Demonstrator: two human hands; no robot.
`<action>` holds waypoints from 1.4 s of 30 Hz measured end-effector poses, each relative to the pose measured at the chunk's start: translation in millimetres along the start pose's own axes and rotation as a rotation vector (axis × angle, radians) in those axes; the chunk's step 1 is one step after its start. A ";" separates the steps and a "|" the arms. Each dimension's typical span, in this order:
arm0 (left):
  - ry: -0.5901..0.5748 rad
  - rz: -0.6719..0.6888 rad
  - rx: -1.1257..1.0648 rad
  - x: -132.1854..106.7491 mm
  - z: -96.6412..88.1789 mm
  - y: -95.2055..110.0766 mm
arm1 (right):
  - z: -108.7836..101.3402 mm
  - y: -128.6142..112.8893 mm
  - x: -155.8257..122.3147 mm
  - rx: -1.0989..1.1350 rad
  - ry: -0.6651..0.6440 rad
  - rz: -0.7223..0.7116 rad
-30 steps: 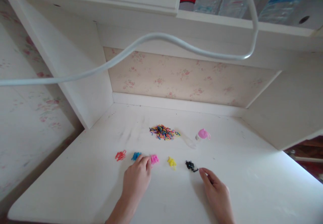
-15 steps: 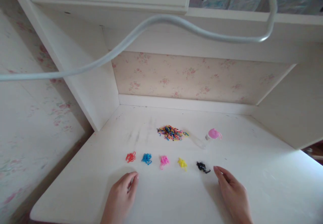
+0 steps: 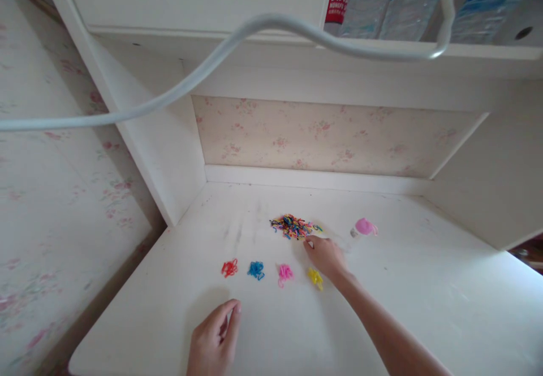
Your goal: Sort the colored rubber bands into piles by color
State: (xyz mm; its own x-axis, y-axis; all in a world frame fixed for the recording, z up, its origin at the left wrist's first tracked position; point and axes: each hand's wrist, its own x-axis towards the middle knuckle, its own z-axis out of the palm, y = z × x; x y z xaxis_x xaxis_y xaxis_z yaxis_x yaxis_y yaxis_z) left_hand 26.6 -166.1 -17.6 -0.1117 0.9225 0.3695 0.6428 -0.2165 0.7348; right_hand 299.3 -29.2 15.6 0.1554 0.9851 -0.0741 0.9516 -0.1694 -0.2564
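Note:
A mixed heap of small multicoloured rubber bands (image 3: 292, 226) lies at the middle of the white desk. My right hand (image 3: 324, 254) is at its lower right edge, thumb and fingertips pinched; whatever is between them is too small to make out. Nearer me sit small sorted piles: red bands (image 3: 229, 268), blue bands (image 3: 256, 270), pink bands (image 3: 285, 273) and yellow bands (image 3: 315, 278). My right forearm hides the spot of the black pile. My left hand (image 3: 214, 333) rests in front of the red and blue piles, thumb and finger closed together, nothing visible in them.
A pink lid-like piece (image 3: 365, 227) with a loop lies right of the heap. Beside my right hand, a clear container (image 3: 350, 244) is partly hidden. A pale cable (image 3: 212, 62) crosses the upper view. Overhead, a shelf (image 3: 487, 51) holds water bottles (image 3: 409, 5).
My right hand has moved up and left, from beside the black pile to the mixed heap. My left hand stays near the front. The view has tilted slightly up.

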 end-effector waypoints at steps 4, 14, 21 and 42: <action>-0.015 0.039 -0.008 0.3 0.4 -0.9 | 8.6 -1.4 13.2 -0.014 -0.024 0.047; -0.023 0.084 -0.023 -2.5 4.8 -9.0 | 13.0 -0.5 15.5 0.013 0.001 0.029; -0.043 0.102 -0.002 -2.8 4.1 -5.9 | 8.1 18.7 15.7 0.092 0.036 -0.007; -0.098 0.126 0.049 -4.6 8.5 -8.8 | -8.9 39.0 4.3 0.298 0.070 -0.007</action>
State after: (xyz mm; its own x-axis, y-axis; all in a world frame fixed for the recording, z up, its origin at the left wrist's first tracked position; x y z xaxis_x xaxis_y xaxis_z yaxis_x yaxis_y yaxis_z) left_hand 27.9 -165.6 -30.6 0.0452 0.9164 0.3978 0.6836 -0.3187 0.6565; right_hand 339.5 -31.3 13.9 0.1766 0.9843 -0.0072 0.8344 -0.1535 -0.5293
